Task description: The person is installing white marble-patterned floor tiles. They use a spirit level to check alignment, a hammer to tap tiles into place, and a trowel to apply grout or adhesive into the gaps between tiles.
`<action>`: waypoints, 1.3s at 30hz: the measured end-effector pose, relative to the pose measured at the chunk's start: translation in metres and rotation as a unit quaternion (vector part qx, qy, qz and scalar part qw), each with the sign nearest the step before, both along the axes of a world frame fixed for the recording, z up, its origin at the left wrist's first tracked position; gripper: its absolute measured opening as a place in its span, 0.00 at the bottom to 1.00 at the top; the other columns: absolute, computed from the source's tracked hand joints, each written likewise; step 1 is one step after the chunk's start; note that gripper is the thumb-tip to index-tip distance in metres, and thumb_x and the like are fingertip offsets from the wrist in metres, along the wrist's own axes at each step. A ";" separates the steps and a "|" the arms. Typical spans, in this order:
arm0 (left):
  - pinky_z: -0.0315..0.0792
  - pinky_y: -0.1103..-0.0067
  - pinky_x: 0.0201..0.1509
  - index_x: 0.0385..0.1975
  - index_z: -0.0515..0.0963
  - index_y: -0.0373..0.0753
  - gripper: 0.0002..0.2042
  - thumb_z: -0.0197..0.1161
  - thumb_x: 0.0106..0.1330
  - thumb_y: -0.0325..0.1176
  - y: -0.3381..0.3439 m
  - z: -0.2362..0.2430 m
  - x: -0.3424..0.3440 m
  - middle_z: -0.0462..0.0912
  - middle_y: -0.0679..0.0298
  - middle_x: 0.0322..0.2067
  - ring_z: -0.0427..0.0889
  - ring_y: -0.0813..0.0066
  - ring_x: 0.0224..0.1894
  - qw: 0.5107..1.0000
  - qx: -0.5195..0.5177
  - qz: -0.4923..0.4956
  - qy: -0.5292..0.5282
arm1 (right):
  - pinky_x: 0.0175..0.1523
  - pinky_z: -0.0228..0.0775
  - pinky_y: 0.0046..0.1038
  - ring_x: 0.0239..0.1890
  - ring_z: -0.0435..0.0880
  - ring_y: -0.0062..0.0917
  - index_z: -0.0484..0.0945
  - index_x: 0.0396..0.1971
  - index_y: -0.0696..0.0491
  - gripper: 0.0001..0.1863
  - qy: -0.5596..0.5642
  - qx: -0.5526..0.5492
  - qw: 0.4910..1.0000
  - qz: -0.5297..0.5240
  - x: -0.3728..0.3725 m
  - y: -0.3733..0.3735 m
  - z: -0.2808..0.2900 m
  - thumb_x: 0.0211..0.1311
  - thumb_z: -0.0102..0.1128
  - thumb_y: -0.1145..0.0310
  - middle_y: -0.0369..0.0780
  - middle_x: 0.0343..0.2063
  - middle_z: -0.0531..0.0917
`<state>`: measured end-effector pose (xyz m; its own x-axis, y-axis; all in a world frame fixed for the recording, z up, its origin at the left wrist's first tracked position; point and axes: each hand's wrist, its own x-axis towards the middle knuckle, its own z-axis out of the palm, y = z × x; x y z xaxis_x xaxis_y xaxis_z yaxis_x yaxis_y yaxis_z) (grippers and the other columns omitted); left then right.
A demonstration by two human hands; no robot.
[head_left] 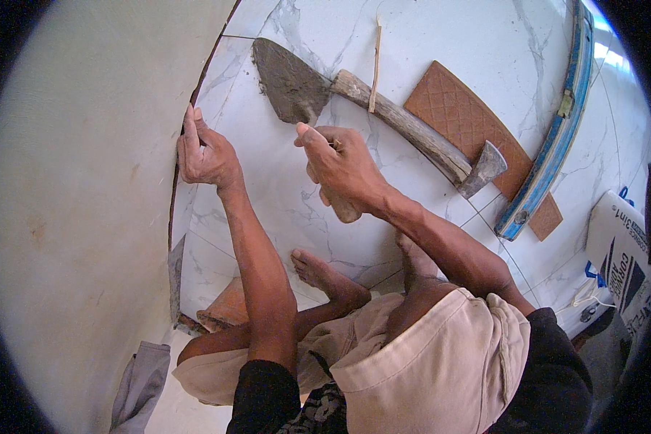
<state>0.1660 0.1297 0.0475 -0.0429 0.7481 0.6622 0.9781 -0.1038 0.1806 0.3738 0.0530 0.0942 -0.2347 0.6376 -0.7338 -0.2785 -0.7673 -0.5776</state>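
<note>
My right hand [343, 170] is wrapped round the handle of a trowel. Its pointed blade [291, 81], coated in grey mortar, lies over the white marbled floor tiles [267, 210], and the handle's end shows below my fist. At the foot of the wall, my left hand [206, 155] has its fingers bent and pressed together beside the dark gap [195, 90] along the floor's edge. What those fingers hold, if anything, cannot be made out. Beyond my right hand a hatchet [412, 130] with a worn wooden handle lies slantwise, its metal head resting over a terracotta tile [452, 101].
A thin stick [375, 65] touches the hatchet handle. To the right lies a long blue spirit level [546, 145], across the terracotta tile. A white printed bag [618, 239] stands at far right. The plain wall [87, 181] borders the left; grey cloth [141, 383] sits lower left.
</note>
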 end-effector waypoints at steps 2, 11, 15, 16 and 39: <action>0.68 0.73 0.23 0.35 0.87 0.40 0.06 0.67 0.62 0.33 0.001 -0.001 0.001 0.84 0.61 0.21 0.78 0.68 0.20 1.000 0.008 -0.007 0.011 | 0.13 0.65 0.27 0.11 0.71 0.20 0.73 0.26 0.59 0.25 0.001 0.010 1.000 0.002 0.001 -0.005 -0.012 0.72 0.48 0.50 0.36 0.15 0.71; 0.66 0.77 0.19 0.35 0.87 0.42 0.05 0.67 0.63 0.31 0.003 -0.003 -0.005 0.82 0.66 0.18 0.75 0.73 0.17 0.998 0.045 -0.027 0.031 | 0.14 0.66 0.26 0.13 0.71 0.19 0.76 0.36 0.63 0.26 0.016 -0.007 1.000 -0.006 -0.001 -0.005 -0.010 0.71 0.49 0.49 0.36 0.15 0.71; 0.66 0.76 0.20 0.35 0.87 0.42 0.05 0.68 0.63 0.32 0.001 -0.001 0.000 0.81 0.67 0.18 0.75 0.72 0.18 0.999 0.026 -0.016 0.023 | 0.13 0.65 0.25 0.13 0.71 0.18 0.77 0.37 0.63 0.27 0.014 -0.005 1.000 -0.013 -0.005 -0.005 -0.002 0.71 0.48 0.48 0.36 0.15 0.71; 0.66 0.76 0.20 0.35 0.87 0.42 0.05 0.67 0.63 0.32 0.001 0.000 0.000 0.81 0.67 0.18 0.75 0.72 0.18 0.999 0.021 -0.010 0.023 | 0.13 0.63 0.24 0.11 0.70 0.18 0.77 0.38 0.63 0.28 0.004 0.000 1.000 -0.008 -0.006 -0.005 -0.002 0.71 0.48 0.47 0.35 0.14 0.70; 0.76 0.72 0.32 0.35 0.86 0.36 0.10 0.65 0.65 0.36 -0.001 0.002 0.026 0.88 0.58 0.31 0.86 0.64 0.30 0.990 -0.032 0.094 -0.104 | 0.15 0.63 0.25 0.14 0.70 0.19 0.76 0.44 0.64 0.31 0.069 -0.045 0.996 -0.027 0.000 -0.001 0.021 0.71 0.47 0.45 0.37 0.17 0.72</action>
